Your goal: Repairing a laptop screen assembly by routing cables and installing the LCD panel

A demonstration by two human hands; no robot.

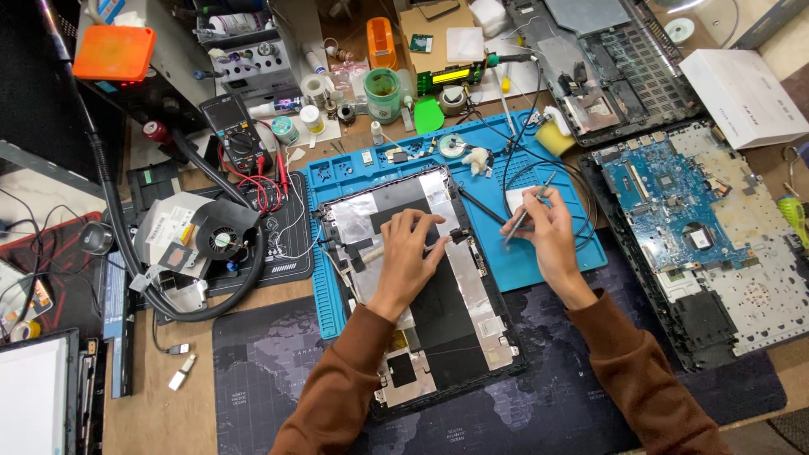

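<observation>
The left hand (410, 246) lies flat, fingers spread, pressing on the back of a laptop panel (421, 286) covered with silver foil and black sheeting; its grip is open, holding nothing, only bearing down. The panel lies directly under this hand, partly on the blue mat (539, 253) and partly on the dark map-printed mat (253, 371) nearer the person.

The right hand (546, 229) is closed in a pencil-like grip on tweezers (524, 212), the tips pointing down and left toward the panel's right edge, just beside a thin black probe (480, 205) that lies on the blue mat. Under the hand's fingers sits a small white pad (516, 199), with black cable looping around it.

To the right of the right hand, well apart, a blue motherboard (666, 190) sits in an opened laptop base. Beyond it is a white box (742, 97). Beyond the left hand, on the counter, stand a green jar (383, 94) and a multimeter (240, 135) with red leads. To the left of the left hand lies a cooling fan (221, 238), ringed by a black hose.
</observation>
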